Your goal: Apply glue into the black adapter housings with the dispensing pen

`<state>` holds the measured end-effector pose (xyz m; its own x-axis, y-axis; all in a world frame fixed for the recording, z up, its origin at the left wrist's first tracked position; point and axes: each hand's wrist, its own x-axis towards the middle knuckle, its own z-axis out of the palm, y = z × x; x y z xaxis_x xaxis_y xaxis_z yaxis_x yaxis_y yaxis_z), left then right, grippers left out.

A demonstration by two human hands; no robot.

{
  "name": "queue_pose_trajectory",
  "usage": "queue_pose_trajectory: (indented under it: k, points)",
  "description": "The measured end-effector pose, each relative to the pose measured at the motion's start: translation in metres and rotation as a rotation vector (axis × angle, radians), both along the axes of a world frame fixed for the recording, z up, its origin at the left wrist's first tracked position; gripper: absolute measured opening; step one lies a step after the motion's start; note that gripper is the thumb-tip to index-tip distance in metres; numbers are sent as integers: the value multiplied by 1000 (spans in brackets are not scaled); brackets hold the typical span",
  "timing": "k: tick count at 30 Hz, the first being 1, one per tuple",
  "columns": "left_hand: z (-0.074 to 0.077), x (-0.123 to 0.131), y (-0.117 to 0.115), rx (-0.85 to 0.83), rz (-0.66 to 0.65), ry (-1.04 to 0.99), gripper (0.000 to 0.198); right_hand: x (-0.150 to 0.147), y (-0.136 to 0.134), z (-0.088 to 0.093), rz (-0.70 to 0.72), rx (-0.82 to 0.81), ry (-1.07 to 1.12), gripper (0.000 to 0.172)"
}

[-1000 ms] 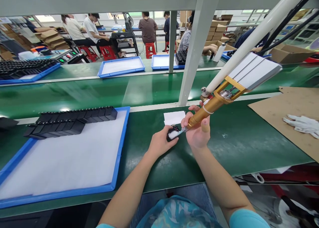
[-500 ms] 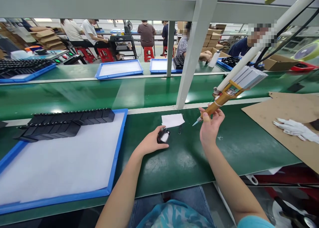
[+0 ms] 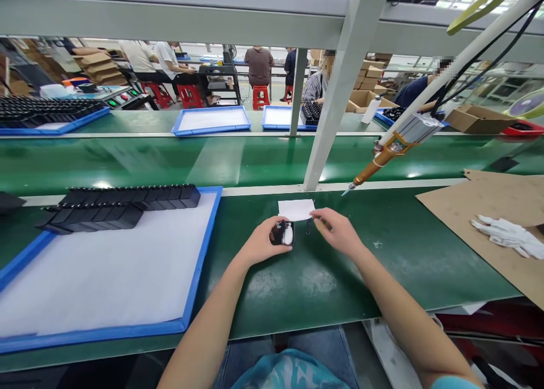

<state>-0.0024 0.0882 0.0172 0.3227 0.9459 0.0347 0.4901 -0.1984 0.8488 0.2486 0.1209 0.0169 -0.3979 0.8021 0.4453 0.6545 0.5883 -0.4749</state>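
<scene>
My left hand [image 3: 264, 243] is closed around a small black box [image 3: 278, 234] with a white oval part inside, held just above the green bench. To its right, my right hand [image 3: 338, 229] reaches to the right edge of a white sheet of paper [image 3: 296, 209]. Its thumb and fingertips are drawn together, and whatever they pinch is too small to make out. Just under these fingertips lies a thin dark looped piece [image 3: 309, 226]. A brown dispenser-like tool with a blue pointed tip [image 3: 369, 171] hangs free above and beyond my right hand.
At left, a blue-rimmed tray [image 3: 203, 253] holds rows of black boxes [image 3: 102, 214]. On the right lie brown cardboard [image 3: 450, 193] and white gloves [image 3: 508, 236]. A grey post [image 3: 327, 106] rises behind the paper. Co-workers sit beyond the green belt [image 3: 170, 159].
My right hand has let go of the brown tool and moved left and down to the paper's edge. In my left hand the black box has turned slightly.
</scene>
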Motion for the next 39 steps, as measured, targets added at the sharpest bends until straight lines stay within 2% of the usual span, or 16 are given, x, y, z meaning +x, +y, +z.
queue_pose_trajectory:
  k: [2,4,7,10,14,17,19,21,23,25,27,30,35,39]
  points:
    - [2,1,-2,69,22,-21,59,-2,8,-6,143,-36,-346,29]
    - [5,3,-3,124,27,-49,59,-3,16,-11,193,17,-559,33]
    - [8,4,-5,186,11,-79,57,-5,23,-18,201,103,-671,30]
    - [10,6,-6,208,14,-73,56,-5,24,-20,205,156,-669,25]
    - [12,7,-8,210,22,-66,56,-3,22,-18,212,199,-573,22]
    - [13,8,-9,210,29,-70,57,2,18,-14,193,187,-342,17]
    - [12,8,-10,214,39,-70,57,5,11,-9,132,117,-35,12]
    - [11,9,-9,216,53,-63,56,6,1,0,83,3,361,11]
    - [10,10,-9,204,71,-49,56,6,-10,11,92,-93,711,10]
    - [8,12,-9,173,78,-37,56,2,-20,21,136,-129,911,12]
    - [7,15,-10,134,67,-38,56,-2,-28,28,184,-125,949,17]
    - [7,19,-12,113,30,-62,55,-10,-38,27,278,-123,857,19]
    - [8,22,-14,123,-63,-94,55,-15,-41,15,372,-83,602,30]
    - [11,20,-14,107,-116,-123,58,-10,-34,18,355,-94,350,24]
